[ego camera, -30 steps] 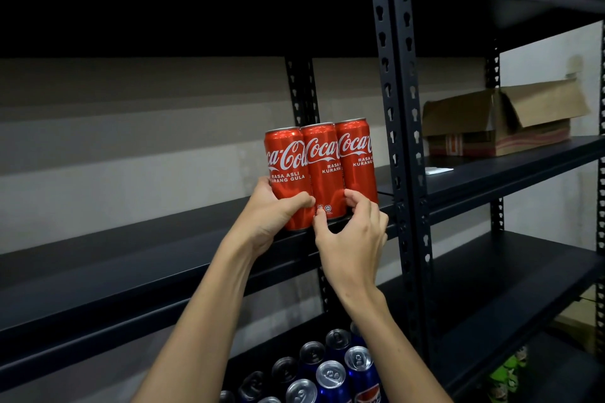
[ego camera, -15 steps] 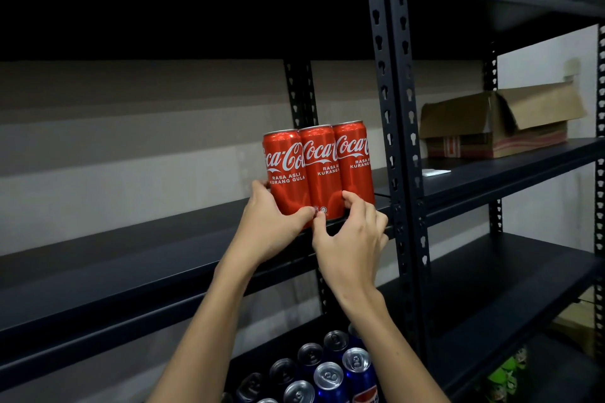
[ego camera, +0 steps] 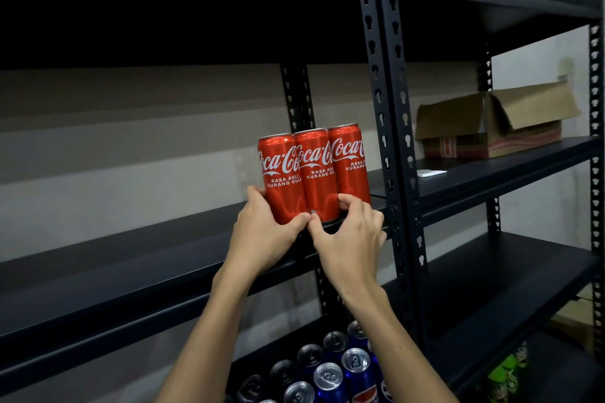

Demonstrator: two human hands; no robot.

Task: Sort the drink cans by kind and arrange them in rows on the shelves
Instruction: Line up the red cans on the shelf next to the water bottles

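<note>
Where both hands (ego camera: 262, 235) grip, three red cans (ego camera: 314, 173), upright, shelf (ego camera: 131, 255).

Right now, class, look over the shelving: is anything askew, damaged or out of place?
The three red cans stand upright, touching in a neat row, held by the left hand and right hand. The one untidy thing is the cardboard box on the neighbouring shelf, its flaps open and creased.

Both forearms bare — no sleeves; left hand (ego camera: 262, 232), right hand (ego camera: 350, 239).
</note>
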